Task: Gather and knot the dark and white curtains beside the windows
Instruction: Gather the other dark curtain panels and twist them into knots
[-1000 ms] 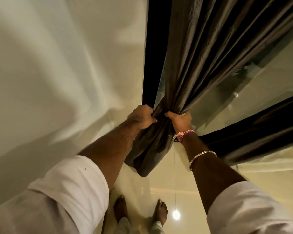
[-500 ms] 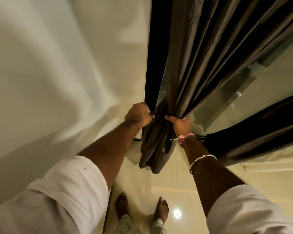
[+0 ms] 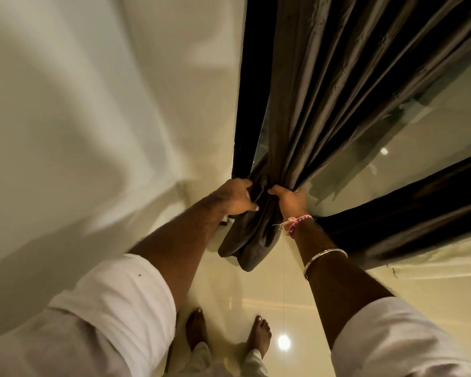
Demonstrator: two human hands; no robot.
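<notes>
While both hands, left hand (image 3: pixel 235 197) and right hand (image 3: pixel 291 198), grip the bunched dark curtain (image 3: pixel 310 110), every pleat should be drawn tight before knotting.

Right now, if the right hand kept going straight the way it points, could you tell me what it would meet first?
The right hand already grips the dark curtain; going on, it would probably press those folds against the window glass behind, though depth is unclear.

one head-worn wide view looks steeply down, close over both forearms, toward the floor (image 3: pixel 256 295).
</notes>
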